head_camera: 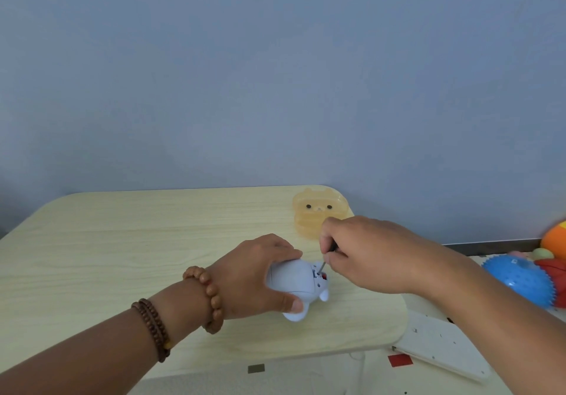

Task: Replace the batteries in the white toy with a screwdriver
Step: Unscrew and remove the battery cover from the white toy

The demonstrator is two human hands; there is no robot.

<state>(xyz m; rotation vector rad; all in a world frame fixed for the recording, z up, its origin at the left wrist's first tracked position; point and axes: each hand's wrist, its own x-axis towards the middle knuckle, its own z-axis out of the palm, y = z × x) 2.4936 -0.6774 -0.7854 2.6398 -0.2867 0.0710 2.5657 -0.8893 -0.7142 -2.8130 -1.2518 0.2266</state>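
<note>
Just below the middle of the frame, my left hand (260, 275) is wrapped around the white toy (298, 287), pinning it belly-up on the bench (122, 241), while my right hand (367, 257) is closed around the screwdriver (324, 262), its thin shaft angled down into the battery hatch at the toy's right end. I judge this to be the screw-turning step on the battery cover, though whether I am loosening or tightening cannot be told from here. Next I need to keep the tip seated in the screw and the toy from rolling as I twist.
</note>
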